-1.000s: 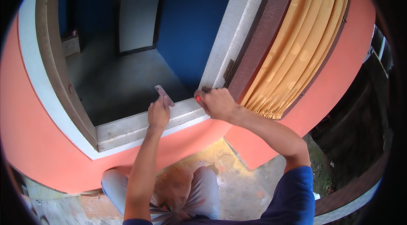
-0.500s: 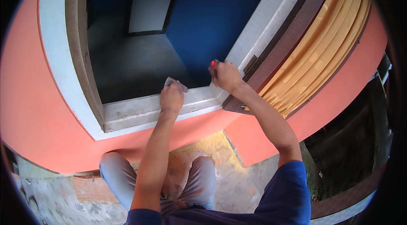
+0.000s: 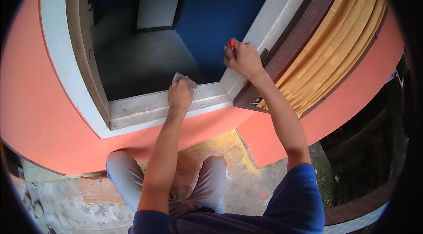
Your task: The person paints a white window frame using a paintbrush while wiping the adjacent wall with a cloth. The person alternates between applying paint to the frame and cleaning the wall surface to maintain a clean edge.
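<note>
My left hand rests at the window sill, its fingers closed on a folded greyish sheet. Whether that sheet is paper or cloth, I cannot tell. Higher up, my right hand is closed around a small red-ended tool beside the right jamb of the white window frame. A dull yellowish part shows below its fingers; the rest of the tool is hidden in the grip.
At right stands a dark red-brown casement with a gathered yellow curtain. Salmon-pink wall surrounds the frame. Inside is a room with a blue wall and a pale door. Stained concrete floor lies below my knees.
My right hand has moved up along the right jamb with the red-ended tool. The left hand stays at the sill with the greyish sheet. The view has shifted slightly.
</note>
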{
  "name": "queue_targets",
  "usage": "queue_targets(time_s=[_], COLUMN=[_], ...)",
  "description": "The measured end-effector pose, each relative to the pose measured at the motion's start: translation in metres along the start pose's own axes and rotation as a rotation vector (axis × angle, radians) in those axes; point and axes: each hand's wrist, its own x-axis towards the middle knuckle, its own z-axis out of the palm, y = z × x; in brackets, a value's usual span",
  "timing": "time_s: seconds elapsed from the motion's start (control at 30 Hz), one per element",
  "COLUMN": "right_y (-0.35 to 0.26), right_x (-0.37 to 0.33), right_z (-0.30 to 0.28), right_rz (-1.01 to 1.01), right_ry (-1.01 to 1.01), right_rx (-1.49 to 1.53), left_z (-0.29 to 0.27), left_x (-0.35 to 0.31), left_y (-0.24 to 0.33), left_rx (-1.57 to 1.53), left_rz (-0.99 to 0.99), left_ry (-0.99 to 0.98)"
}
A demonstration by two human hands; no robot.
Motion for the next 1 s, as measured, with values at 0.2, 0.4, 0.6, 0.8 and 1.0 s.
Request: queue_targets(time_s=[0.2,0.4,0.6,0.8,1.0], right_y=[0.007,0.024,-0.001,-0.003,0.003], right_x=[-0.011,-0.002,-0.002,-0.016,-0.023], right_z=[0.053,0.048,0.026,0.047,0.058], right_rz=[-0.024,-0.095,0.115,0.017,0.06], right_ry=[-0.138,-0.408,-0.184,-0.091,-0.113], right_rx=[0.062,0.147,0.422,0.153,0.382], left_z=[-0.001,0.006,-0.004,-0.004,0.005], left_x=[-0.001,-0.001,0.0,-0.001,0.001], left_y=[0.008,0.0,0.008,0.004,0.002], left_rx=[0.011,0.02,0.027,0.047,0.031], left_rz=[-0.012,0.051,-0.043,0.024,0.033], left_ry=[-0.066,0.012,-0.043,-0.044,-0.032])
